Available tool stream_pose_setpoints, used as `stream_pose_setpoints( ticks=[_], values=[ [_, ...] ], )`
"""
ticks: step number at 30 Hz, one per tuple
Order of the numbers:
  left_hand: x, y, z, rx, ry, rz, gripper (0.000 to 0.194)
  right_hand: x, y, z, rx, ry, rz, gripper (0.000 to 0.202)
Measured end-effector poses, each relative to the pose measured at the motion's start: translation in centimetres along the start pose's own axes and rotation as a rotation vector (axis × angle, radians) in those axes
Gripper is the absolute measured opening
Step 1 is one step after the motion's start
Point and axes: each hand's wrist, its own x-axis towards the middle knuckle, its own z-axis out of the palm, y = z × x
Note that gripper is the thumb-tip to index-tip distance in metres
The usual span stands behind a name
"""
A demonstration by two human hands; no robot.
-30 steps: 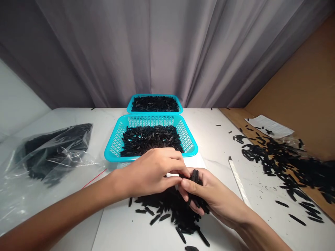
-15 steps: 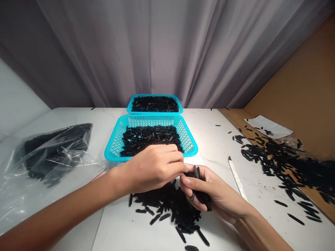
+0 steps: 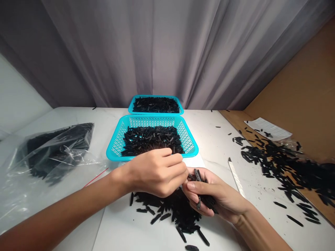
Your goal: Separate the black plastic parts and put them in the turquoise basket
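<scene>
My right hand (image 3: 217,195) is curled round a handful of small, elongated black pieces (image 3: 206,200), with the thumb laid over them. Against its fingertips, my left hand (image 3: 159,170) is closed in a pinch; what its fingers hold, if anything, is hidden. Below both hands a loose pile of the same black pieces (image 3: 183,216) lies on a white sheet (image 3: 117,226). Just beyond my left hand stands a turquoise plastic basket (image 3: 113,148), part-filled with more of these pieces.
A second turquoise basket (image 3: 130,107) of black pieces stands behind. Left lies a clear plastic bag (image 3: 60,150) of black material. On the right are a white-handled craft knife (image 3: 237,177), scattered black pieces (image 3: 277,164), and a paper sheet (image 3: 269,128) on brown cardboard (image 3: 295,83).
Both hands have shifted slightly down and right, still together at the fingertips. The right hand keeps its handful of black pieces. The view has tilted a little.
</scene>
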Motion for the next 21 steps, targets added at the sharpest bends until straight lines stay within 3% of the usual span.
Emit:
stream_pose_setpoints(
  ticks=[7, 14, 17, 21],
  values=[
    [-0.08, -0.06, 0.45, -0.114, -0.025, -0.168, 0.017, 0.01, -0.05, -0.08, -0.216, 0.098, 0.017, 0.029],
    [0.06, -0.16, 0.15, -0.106, 0.1, -0.367, 0.014, 0.04, -0.23, 0.49, -0.491, 0.491, -0.279, 0.03],
    [0.08, -0.1, 0.04, 0.011, 0.118, -0.311, 0.015, 0.12, -0.18, 0.5, -0.443, 0.544, -0.294, 0.032],
    [-0.05, -0.05, 0.05, 0.171, 0.161, -0.141, 0.017, 0.17, -0.18, 0.61, -0.304, 0.522, -0.277, 0.029]
  ],
)
